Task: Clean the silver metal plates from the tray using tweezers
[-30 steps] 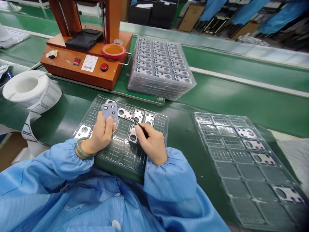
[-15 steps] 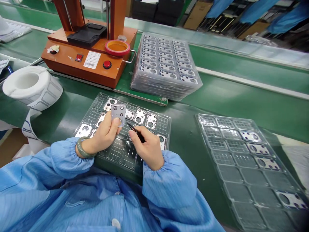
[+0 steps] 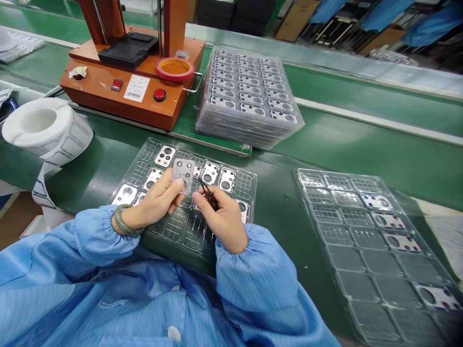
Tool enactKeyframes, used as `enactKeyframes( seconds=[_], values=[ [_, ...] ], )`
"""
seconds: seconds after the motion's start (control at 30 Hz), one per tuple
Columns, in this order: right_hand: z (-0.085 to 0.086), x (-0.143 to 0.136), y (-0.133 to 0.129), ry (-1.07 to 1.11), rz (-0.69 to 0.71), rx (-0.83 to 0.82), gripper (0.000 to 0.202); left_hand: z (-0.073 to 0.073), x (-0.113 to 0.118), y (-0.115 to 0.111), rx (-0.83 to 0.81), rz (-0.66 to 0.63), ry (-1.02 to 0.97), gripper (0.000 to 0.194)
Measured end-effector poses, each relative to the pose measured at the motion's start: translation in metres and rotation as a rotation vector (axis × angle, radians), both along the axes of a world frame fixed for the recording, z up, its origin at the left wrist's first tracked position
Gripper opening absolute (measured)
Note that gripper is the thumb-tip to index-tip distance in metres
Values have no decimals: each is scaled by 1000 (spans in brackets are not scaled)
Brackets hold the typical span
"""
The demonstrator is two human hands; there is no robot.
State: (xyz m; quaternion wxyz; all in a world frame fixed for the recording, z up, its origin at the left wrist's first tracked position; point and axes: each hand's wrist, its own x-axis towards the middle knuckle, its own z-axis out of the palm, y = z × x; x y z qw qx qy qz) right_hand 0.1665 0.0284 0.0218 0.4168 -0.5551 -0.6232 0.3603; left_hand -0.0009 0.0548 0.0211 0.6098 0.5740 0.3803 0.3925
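A: Where is the gray plate (image 3: 183,172) sitting?

B: It is sitting in the left hand (image 3: 164,197), up over the near tray (image 3: 173,226). The thumb and fingers are pinching it.

A: What is the right hand (image 3: 224,217) doing?

B: It is gripping black tweezers (image 3: 207,189). Their tips are pointing up near the plate. I can't tell if they are pinching anything.

A: How far along are things looking?

B: Partway, I'm guessing. Some silver plates (image 3: 165,156) are lying in the near tray, and other pockets are showing just their lines. The gray plate isn't lying in a pocket yet. Over on the right, a second tray (image 3: 381,262) is holding four silver plates. I'm not seeing which ones are finished.

A: What is under it all?

B: A shiny green table (image 3: 278,207) is. Farther back, a tall stack of clear trays (image 3: 249,131) is holding more silver plates. An orange machine (image 3: 119,103) is standing beside it, with a red tape ring (image 3: 174,78) lying on top. A white roll of stickers (image 3: 70,132) is trailing its strip at the left.

A: And the room?

B: A cardboard box (image 3: 296,21) is leaning back there, and blue cloths (image 3: 387,14) are hanging.
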Motion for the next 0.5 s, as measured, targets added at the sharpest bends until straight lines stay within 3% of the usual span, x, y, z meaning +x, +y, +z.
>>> enactKeyframes(
  seconds=[0.27, 0.5],
  values=[
    [1, -1, 0, 97, 35, -35, 17, -2, 0, -2, 18, -88, 53, 25],
    [3, -2, -6, 35, -30, 156, 10, -1, 1, -2, 39, -54, 81, 27]
  ],
)
